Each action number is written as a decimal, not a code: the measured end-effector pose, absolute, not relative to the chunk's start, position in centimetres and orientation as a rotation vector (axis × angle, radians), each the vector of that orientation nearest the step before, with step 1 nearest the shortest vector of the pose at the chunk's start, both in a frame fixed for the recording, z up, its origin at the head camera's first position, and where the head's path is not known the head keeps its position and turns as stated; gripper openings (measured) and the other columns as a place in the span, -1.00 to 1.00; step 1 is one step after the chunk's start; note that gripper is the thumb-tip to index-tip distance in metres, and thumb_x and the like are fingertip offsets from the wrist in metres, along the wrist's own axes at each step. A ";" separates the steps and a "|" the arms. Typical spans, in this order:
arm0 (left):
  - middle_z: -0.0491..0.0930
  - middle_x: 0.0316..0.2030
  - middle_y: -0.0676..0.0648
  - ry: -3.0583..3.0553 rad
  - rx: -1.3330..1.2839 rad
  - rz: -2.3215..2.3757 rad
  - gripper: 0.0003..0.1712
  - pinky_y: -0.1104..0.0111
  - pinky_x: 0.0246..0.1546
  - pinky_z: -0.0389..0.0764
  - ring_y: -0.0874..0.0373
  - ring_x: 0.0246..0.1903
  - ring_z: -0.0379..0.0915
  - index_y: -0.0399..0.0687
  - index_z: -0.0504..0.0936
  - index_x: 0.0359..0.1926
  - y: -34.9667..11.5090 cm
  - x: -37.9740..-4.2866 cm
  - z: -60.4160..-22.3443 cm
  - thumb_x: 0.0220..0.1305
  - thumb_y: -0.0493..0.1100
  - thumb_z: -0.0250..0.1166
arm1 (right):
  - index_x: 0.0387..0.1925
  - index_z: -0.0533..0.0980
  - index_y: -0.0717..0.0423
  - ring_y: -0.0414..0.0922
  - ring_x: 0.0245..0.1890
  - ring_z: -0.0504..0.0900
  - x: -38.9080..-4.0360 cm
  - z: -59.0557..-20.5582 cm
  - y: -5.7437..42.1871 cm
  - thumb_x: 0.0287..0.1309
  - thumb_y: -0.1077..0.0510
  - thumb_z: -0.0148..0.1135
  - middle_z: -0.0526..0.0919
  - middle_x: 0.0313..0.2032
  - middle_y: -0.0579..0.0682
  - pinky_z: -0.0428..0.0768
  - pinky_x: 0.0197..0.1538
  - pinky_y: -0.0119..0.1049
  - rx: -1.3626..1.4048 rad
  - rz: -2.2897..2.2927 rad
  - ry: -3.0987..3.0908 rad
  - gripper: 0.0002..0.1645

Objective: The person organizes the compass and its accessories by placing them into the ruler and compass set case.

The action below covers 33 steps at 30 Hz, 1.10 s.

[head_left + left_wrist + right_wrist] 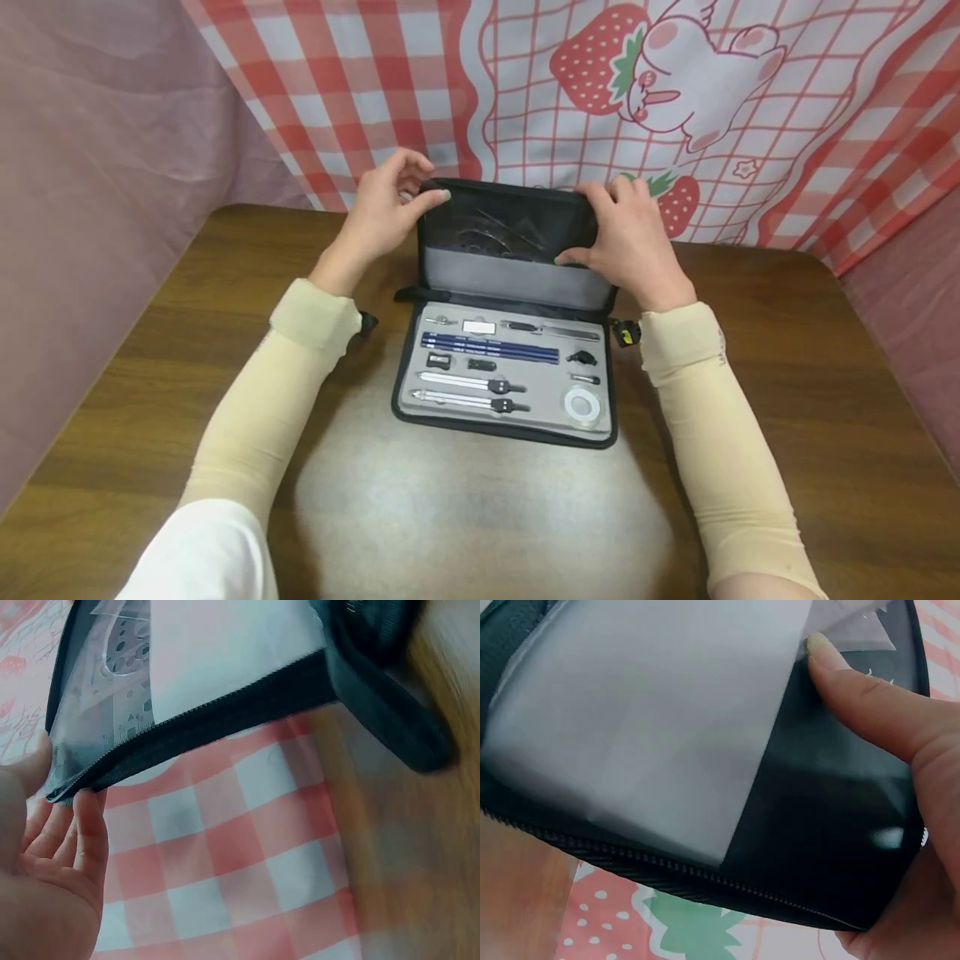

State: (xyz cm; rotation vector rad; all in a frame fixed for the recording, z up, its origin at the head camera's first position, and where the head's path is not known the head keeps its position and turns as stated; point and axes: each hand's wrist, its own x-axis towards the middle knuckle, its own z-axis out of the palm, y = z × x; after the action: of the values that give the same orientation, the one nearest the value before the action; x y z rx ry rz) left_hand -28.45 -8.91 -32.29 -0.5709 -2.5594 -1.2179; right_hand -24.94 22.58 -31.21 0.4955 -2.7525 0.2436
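A black zip case (504,432) lies unfolded on the table, its lid (517,286) raised at the back. My left hand (382,204) pinches the lid's upper left corner, thumb inside and fingers behind. At the right side, my right hand (628,237) grips the lid, its thumb (836,664) on the inner face beside the pale sheet (645,727). Clear drawing templates (131,656) show in the lid pocket. The grey tray holds blue pencils (487,347), two compasses (461,400), a white eraser (479,327), a sharpener (438,361) and a white ring-shaped roll (582,405).
The case stands on a brown wooden table (480,517). Close behind the lid hangs a red-and-white checked cloth (360,75) with strawberries. A black strap tab (397,724) sticks out from the case's left side.
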 end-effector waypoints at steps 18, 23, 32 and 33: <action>0.46 -0.22 0.00 -2.781 -0.607 -1.237 -0.45 0.31 -0.27 0.37 0.15 -0.26 0.33 0.10 0.43 -0.02 -9.3 -28.4 -32.6 0.11 0.32 0.15 | 0.22 0.29 -0.01 0.13 -0.03 0.14 -24.6 -31.6 21.4 -0.40 -0.48 0.33 0.28 -0.07 0.18 0.17 -0.04 0.10 0.403 0.190 -2.745 0.13; 0.43 -0.43 -0.08 -2.781 -0.610 -1.259 -0.51 0.28 -0.41 0.32 0.08 -0.43 0.32 0.05 0.44 -0.23 -9.2 -28.5 -32.8 0.12 0.33 0.14 | 0.14 0.33 0.07 0.14 -0.06 0.14 -24.6 -31.8 20.9 -0.45 -0.41 0.41 0.26 -0.11 0.18 0.20 -0.03 0.09 0.364 0.172 -2.702 0.09; 0.43 -0.46 -0.07 -2.832 -0.482 -1.175 -0.49 0.32 -0.51 0.32 0.09 -0.48 0.33 0.03 0.44 -0.28 -8.8 -28.5 -32.3 0.00 0.31 0.25 | 0.11 0.30 0.09 0.14 -0.11 0.13 -24.5 -31.7 20.5 -0.59 -0.36 0.49 0.24 -0.13 0.20 0.25 -0.06 0.07 0.326 0.145 -2.700 0.16; 0.43 -0.44 -0.07 -2.838 -0.471 -1.178 -0.49 0.33 -0.50 0.32 0.09 -0.46 0.33 0.03 0.44 -0.28 -8.8 -28.5 -32.2 -0.02 0.31 0.27 | 0.11 0.30 0.10 0.14 -0.11 0.12 -24.5 -31.7 20.4 -0.60 -0.36 0.50 0.24 -0.13 0.20 0.25 -0.07 0.06 0.324 0.143 -2.699 0.16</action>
State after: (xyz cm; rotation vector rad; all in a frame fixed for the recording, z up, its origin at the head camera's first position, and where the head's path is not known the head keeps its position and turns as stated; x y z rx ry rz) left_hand -28.46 -8.85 -32.20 -0.4706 -2.8385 -1.1782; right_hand -24.49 20.42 -31.67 0.3235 -2.6993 0.1430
